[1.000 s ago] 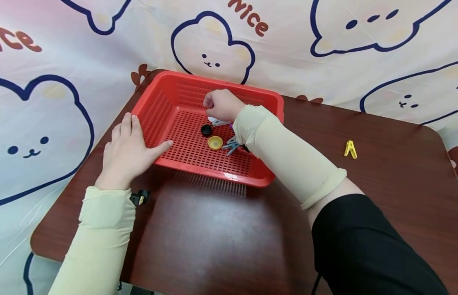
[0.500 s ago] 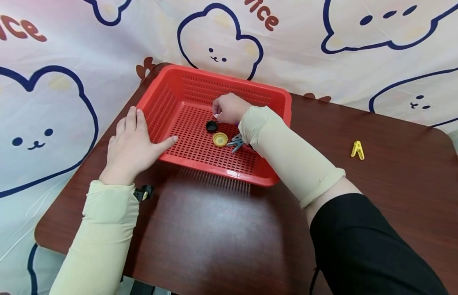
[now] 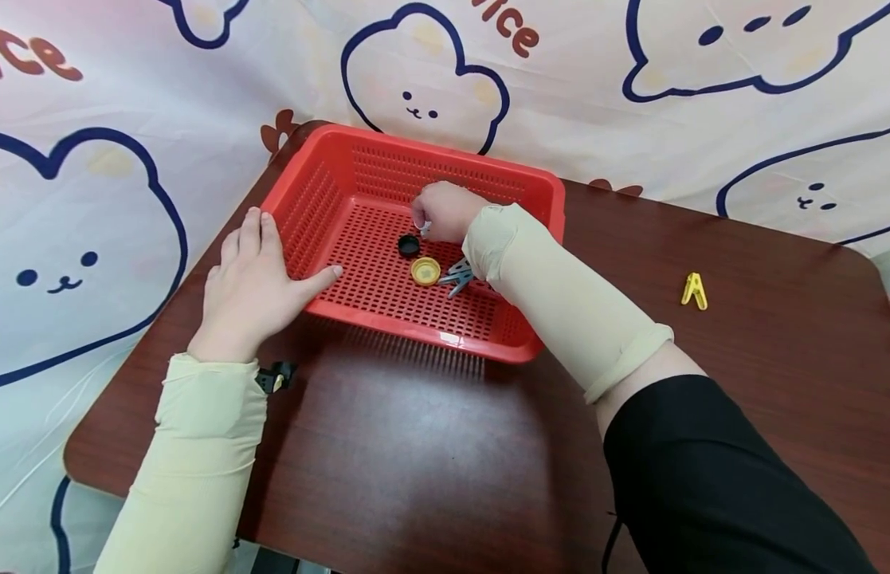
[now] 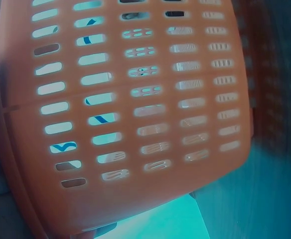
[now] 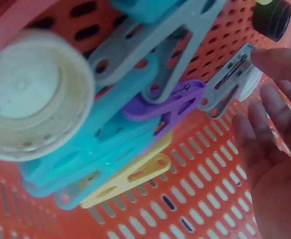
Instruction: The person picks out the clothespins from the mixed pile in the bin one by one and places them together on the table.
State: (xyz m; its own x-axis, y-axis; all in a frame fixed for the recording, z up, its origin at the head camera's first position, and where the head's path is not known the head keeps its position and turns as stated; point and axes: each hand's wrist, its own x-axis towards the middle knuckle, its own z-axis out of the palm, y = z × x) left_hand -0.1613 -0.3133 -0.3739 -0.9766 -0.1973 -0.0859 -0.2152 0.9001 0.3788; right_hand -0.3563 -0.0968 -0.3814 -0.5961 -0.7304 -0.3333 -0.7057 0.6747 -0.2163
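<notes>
My left hand [image 3: 245, 283] rests on the left rim of the red plastic basket [image 3: 387, 323], with fingers straight and thumb spread over the front corner. Inside the basket, my right hand [image 3: 448, 211] is bent down, its fingers curled. In the right wrist view, its thumb [image 5: 280, 64] lies against the end of a grey clothespin [image 5: 227, 77], which it pinches. A white cap [image 5: 252, 82] shows partly behind that clothespin. Near the fingertips lie a black cap [image 3: 409, 245] and a yellow cap [image 3: 425, 272].
Blue clothespins [image 3: 457, 275] lie near the right forearm. The right wrist view also has a purple clothespin [image 5: 168, 107], a yellow clothespin [image 5: 130, 179] and a white cup-like cap [image 5: 23, 94]. Another yellow clothespin [image 3: 694, 292] is on the brown table [image 3: 387, 462], right of the basket.
My right hand has lowered in the basket onto the grey clothespin and white cap, which now show only slightly below it. The left hand stays on the rim. The view shifted slightly.
</notes>
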